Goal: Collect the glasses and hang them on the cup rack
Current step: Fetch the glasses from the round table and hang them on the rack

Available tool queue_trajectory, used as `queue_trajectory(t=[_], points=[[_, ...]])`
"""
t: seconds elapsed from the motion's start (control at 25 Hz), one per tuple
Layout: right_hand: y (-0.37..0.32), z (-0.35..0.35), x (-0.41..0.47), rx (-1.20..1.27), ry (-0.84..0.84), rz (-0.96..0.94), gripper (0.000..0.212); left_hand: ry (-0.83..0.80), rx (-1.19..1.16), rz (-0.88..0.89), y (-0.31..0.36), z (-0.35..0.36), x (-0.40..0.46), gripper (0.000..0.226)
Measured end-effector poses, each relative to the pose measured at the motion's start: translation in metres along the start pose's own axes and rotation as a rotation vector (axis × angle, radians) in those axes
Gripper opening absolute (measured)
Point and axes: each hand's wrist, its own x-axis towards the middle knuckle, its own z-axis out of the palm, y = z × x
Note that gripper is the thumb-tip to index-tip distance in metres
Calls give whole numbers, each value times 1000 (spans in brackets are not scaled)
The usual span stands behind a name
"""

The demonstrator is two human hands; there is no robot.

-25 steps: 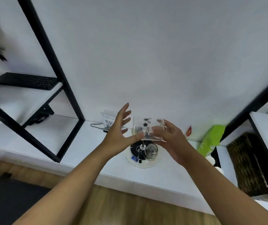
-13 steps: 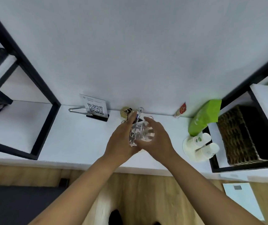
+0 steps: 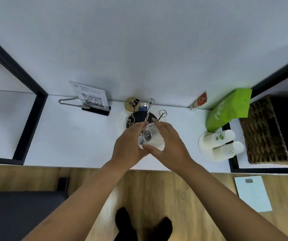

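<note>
Grip: both hands hold one clear, round drinking glass (image 3: 151,137) between them. The left hand (image 3: 128,146) cups its left wall with fingers curled round it; the right hand (image 3: 170,145) wraps its right side, thumb across the near rim. The glass is tilted, mouth toward the camera, held above the front edge of the black-based wire cup rack with ring-tipped prongs (image 3: 140,117).

Step in hand, as judged: inverting the glass over a free prong. To do this well, the mouth should be turned fully down and centred over one ring tip before lowering. One hand may steady the glass while the other frees itself. Which prong is intended cannot be told.

Surroundings on the white bench (image 3: 80,136): a clear acrylic stand bearing a QR code (image 3: 92,99) and a bent metal wire piece (image 3: 68,101) to the left; stacked white paper cups lying on a plate (image 3: 221,145), a green packet (image 3: 228,110) and a woven dark basket (image 3: 268,131) to the right.

Obstruction: neighbouring prongs stand close together and could catch the rim. The hands themselves hide the rack's front.
</note>
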Motion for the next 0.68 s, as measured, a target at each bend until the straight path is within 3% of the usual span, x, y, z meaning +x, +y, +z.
queue_trajectory(t=[0.16, 0.36, 0.68], points=[[23, 0, 3, 43, 44, 80, 76, 12, -162, -81, -15, 14, 5, 85], [54, 4, 14, -48, 18, 151, 65, 12, -200, -139, -32, 26, 7, 89], [74, 24, 30, -227, -130, 167, 81, 53, -275, -191, -62, 43, 6, 87]])
